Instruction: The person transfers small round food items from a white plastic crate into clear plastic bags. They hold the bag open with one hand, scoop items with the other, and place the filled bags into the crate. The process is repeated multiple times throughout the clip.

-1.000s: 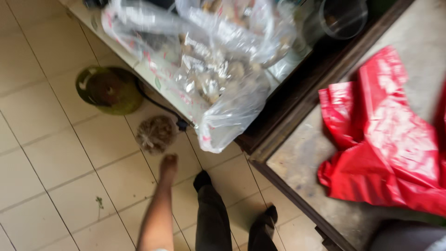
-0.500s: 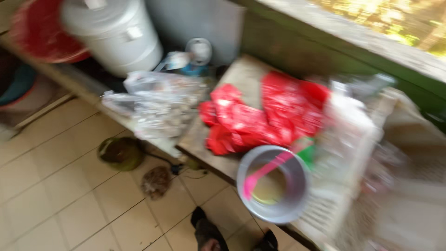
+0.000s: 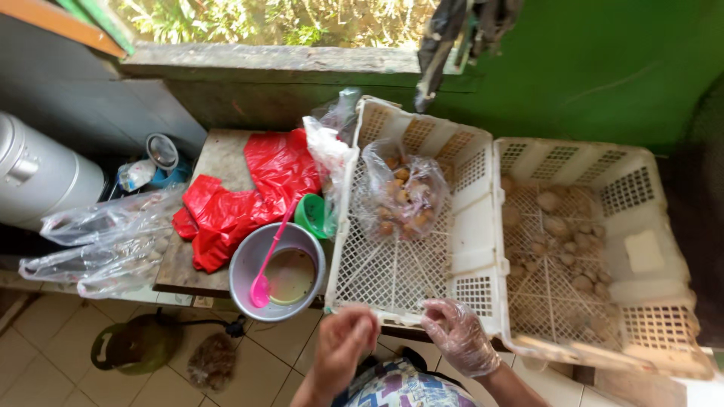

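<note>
My left hand (image 3: 343, 343) is bare, with its fingers curled in and nothing visible in it, just below the front rim of a white plastic crate (image 3: 411, 298). My right hand (image 3: 456, 335) wears a clear plastic glove, and its fingers are loosely apart at the same rim. Inside this crate lies a clear bag of small brown round lumps (image 3: 400, 192). A second white crate (image 3: 648, 188) stands to the right, with several loose brown lumps (image 3: 562, 241) on its mesh floor.
A metal bowl (image 3: 245, 290) with a pink spoon (image 3: 265, 267) sits left of the crates, beside a red plastic bag (image 3: 241, 188) and a green cup (image 3: 309, 215). Clear bags (image 3: 105, 245) and a large metal canister (image 3: 38, 177) lie further left. A green gas cylinder (image 3: 136, 345) stands on the tiled floor.
The view has swung up from the floor and legs to the bench and crates. Both hands have come into view at the front crate rim.
</note>
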The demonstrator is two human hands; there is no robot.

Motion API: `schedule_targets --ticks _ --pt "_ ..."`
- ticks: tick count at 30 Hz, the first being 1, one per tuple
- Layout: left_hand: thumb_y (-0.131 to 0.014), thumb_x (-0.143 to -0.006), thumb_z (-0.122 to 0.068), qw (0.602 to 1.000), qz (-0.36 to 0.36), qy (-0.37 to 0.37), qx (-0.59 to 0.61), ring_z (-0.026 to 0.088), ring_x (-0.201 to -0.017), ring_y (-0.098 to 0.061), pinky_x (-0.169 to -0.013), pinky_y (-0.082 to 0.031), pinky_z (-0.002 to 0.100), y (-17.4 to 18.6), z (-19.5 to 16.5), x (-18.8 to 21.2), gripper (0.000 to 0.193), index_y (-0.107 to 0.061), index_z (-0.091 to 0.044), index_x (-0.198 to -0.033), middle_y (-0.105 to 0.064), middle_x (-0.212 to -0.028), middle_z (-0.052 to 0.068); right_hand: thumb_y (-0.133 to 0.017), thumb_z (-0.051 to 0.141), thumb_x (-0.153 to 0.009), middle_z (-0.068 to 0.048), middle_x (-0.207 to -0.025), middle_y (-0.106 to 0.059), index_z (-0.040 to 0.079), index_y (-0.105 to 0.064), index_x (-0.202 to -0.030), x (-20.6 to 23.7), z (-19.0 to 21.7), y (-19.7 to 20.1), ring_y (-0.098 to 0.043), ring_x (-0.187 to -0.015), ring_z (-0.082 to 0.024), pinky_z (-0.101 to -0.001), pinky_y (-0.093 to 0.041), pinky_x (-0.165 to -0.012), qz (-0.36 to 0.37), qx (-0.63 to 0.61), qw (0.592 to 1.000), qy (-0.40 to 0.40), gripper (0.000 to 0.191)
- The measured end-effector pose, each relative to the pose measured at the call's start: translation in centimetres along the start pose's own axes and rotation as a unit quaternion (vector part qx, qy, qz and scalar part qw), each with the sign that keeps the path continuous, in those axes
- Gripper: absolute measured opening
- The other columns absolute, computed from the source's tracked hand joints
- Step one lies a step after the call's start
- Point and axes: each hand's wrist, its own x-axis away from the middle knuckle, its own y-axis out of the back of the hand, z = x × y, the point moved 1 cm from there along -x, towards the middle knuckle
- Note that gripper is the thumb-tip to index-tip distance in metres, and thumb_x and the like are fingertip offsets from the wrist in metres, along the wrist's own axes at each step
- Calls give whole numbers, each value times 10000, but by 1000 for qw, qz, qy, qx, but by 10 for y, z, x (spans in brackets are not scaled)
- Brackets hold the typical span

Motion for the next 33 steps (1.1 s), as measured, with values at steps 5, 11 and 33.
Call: schedule_targets --ticks 5,11,33 --pt "-642 -931 -200 980 -42 136 137 159 -1126 -578 -885 -523 410 -19 -30 -140 530 -439 -152 -1419 -593 -1207 14 -691 237 -909 -44 -872 -707 58 -665 -1185 13 -14 9 -690 -756 -138 -317 -583 -718 -31 -44 996 -71 330" --pt "-748 -837 -204 954 -257 151 5 373 -1354 -470 -1019 -483 594 -18 9 -276 951 -134 -132 -1559 -340 -1563 196 -684 210 -939 -35 -905 -678 56 -687 -1182 24 -12 15 -611 -791 -112 -303 -553 -751 -39 -95 990 -102 288" --pt "-567 -1005 -119 977 -186 103 9 42 -696 -550 -605 -443 220 -79 57 -146 274 -677 -18 -1234 -691 -880 -21 -884 309 -804 -316 -1318 -548 -20 -477 -1415 -178 -26 113 -581 -1202 -413 -496 -496 -992 -139 122 979 88 804"
